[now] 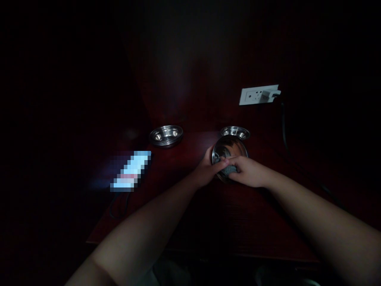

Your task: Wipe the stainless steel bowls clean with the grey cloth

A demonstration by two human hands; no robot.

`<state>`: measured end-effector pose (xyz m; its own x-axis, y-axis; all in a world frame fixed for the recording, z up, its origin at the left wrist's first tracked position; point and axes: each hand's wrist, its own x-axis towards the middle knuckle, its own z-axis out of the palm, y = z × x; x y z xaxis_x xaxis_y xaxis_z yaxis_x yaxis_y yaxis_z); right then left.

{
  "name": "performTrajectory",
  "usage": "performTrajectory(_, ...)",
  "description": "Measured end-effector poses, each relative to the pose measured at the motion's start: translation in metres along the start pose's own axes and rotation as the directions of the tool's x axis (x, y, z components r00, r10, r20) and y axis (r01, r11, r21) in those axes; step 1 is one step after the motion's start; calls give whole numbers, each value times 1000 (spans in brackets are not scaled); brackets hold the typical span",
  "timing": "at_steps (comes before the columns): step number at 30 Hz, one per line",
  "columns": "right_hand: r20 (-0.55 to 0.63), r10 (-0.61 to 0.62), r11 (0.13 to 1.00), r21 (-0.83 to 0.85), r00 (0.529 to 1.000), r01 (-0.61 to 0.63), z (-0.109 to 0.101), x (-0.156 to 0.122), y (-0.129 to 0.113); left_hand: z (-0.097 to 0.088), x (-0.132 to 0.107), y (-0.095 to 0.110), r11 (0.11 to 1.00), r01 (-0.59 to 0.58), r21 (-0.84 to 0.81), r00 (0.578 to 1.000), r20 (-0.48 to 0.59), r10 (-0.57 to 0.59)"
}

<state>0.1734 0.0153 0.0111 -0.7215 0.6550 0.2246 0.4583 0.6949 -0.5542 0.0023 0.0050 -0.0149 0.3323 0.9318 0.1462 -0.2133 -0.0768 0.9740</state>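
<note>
A shiny metal bowl [233,147] is tilted on its side above the table, its hollow turned toward me. My left hand [207,169] grips the bowl's left rim, thumb over the edge and the other fingers hidden behind it. Inside the bowl, my right hand [247,171] is closed on a grey, rough-textured pad [229,171] and presses it against the metal. Whether the pad is cloth or steel wool I cannot tell in this dim light. Just behind the held bowl stands another metal bowl [235,131], partly covered by it.
Stacked metal bowls [166,137] sit at the back left of the dark red table [190,157]. A glowing phone [131,171], its screen blurred, lies at the left with a cable [111,210]. On the wall, a white socket [257,95] has a plug and a hanging black cord [284,127].
</note>
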Motion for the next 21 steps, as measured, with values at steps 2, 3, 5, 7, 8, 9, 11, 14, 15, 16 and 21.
performTrajectory(2,-1,1,1000,28,1000,-1,0,0,0,0,1,-1,1000,-13,-13,1000,24,13)
performTrajectory(3,1,6,999,38,1000,-6,0,0,1,0,1,-1,999,-24,-20,999,36,25)
performTrajectory(5,8,21,999,46,1000,-22,0,0,0,-1,2,-2,999,-48,-24,998,49,49)
performTrajectory(7,14,29,999,44,999,-30,0,0,0,0,2,-3,998,-57,-19,997,42,58)
performTrajectory(8,13,29,999,41,1000,-29,0,0,-1,0,3,-2,998,-55,-16,998,31,56)
performTrajectory(9,12,28,999,35,1000,-28,0,0,-1,0,3,-2,999,-49,-12,999,21,49)
performTrajectory(11,11,25,999,21,1000,-25,0,0,-1,1,3,-2,999,-34,-5,999,4,34)
performTrajectory(14,8,22,1000,-6,1000,-22,1,1,-1,1,3,-2,1000,-22,6,1000,-22,22)
performTrajectory(15,5,22,1000,-14,1000,-21,1,1,-1,1,4,-3,1000,-20,11,999,-29,20)
performTrajectory(16,2,23,999,-24,1000,-23,1,1,-1,0,5,-4,1000,-18,17,999,-32,19)
performTrajectory(21,9,40,996,-79,999,-39,1,-1,-3,-2,8,-10,1000,-30,-6,999,-29,30)
